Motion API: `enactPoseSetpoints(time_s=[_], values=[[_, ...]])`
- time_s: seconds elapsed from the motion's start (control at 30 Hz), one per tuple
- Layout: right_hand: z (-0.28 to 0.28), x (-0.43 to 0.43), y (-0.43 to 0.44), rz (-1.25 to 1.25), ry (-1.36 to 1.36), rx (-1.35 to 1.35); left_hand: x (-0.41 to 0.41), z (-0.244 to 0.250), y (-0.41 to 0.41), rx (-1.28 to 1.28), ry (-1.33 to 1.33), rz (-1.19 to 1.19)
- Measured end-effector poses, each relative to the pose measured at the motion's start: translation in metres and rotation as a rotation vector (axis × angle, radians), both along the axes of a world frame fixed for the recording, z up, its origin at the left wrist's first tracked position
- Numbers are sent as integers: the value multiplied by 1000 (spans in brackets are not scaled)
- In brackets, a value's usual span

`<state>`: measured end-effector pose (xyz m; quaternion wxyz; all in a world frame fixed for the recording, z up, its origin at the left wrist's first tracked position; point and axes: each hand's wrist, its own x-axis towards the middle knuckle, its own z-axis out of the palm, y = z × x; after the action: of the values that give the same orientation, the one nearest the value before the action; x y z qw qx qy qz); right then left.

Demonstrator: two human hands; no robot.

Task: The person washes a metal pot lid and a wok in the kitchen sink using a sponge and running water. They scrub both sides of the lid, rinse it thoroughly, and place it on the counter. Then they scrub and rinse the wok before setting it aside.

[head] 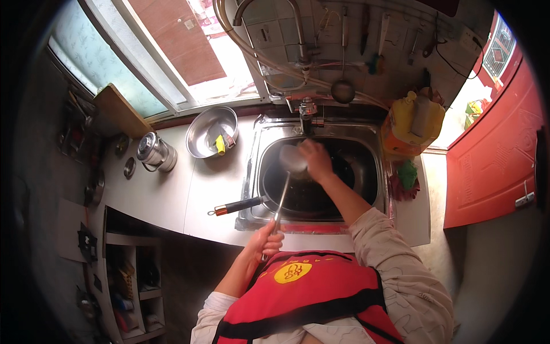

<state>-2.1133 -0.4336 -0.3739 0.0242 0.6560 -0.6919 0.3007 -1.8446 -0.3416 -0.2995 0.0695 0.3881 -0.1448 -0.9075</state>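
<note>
My left hand [265, 241] is closed around the metal handle [281, 198] of a long-handled cooking utensil. Its pale, rounded head [293, 159], blurred, is over the sink; whether it is a ladle or a turner is unclear. My right hand [316, 160] is at the right side of that head, also blurred, and I cannot tell if something is in its fingers. Beneath both lies a dark wok [309, 195] in the stainless steel sink [378, 180]. The wok's black handle [238, 206] sticks out over the left rim onto the counter.
A tap [307, 112] rises behind the sink. Left on the counter [206, 180] are a steel basin [202, 139] with a yellow-handled item, a lidded steel canister [157, 152] and a cutting board [120, 109]. To the right are a yellow jug [414, 122] and cloths [406, 176]. A ladle [343, 91] hangs behind.
</note>
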Motion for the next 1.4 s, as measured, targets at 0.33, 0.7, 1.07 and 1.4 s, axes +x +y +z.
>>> enactPoseSetpoints(time_s=[0.33, 0.7, 1.07, 1.4], values=[[18, 10, 10, 379, 58, -15, -16, 1, 3, 117, 109, 67], [21, -10, -8, 170, 30, 14, -20, 10, 9, 87, 110, -60], [15, -5, -15, -32, -157, -137, -37, 14, 16, -11, 67, -76], [25, 8, -13, 13, -256, 74, -29, 10, 7, 33, 63, 8]])
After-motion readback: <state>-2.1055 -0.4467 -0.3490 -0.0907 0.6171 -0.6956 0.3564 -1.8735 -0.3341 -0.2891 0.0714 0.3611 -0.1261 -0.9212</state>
